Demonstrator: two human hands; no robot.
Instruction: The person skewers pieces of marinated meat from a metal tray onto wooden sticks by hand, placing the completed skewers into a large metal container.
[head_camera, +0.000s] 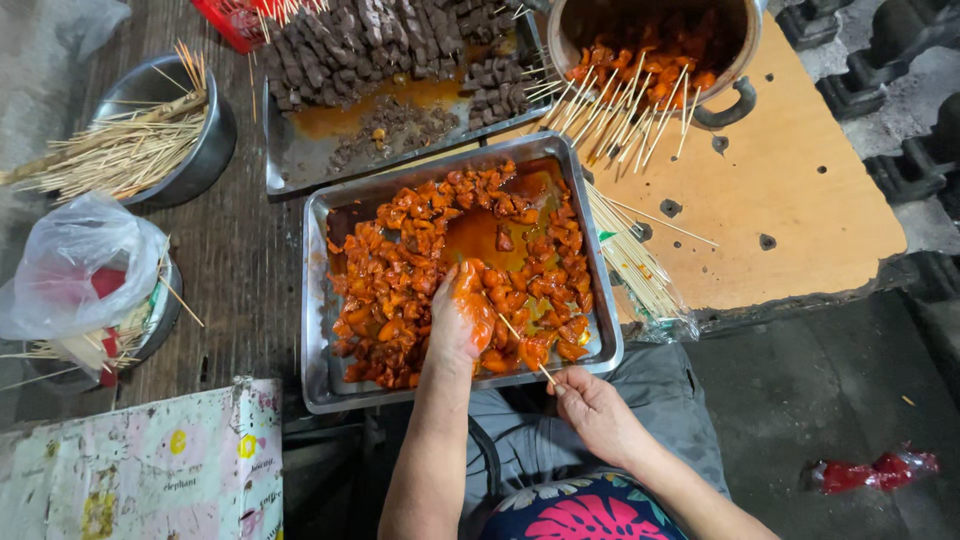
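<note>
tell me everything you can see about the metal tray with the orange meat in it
The tray is a shallow rectangular pan of dull steel with a rolled rim and rounded corners. It sits on the dark wooden table, its near edge over the person's lap. It holds orange sauced meat chunks, with pooled sauce showing mid-tray. The left hand, coated in sauce, rests in the meat; the right hand holds a thin skewer over the near rim.
</note>
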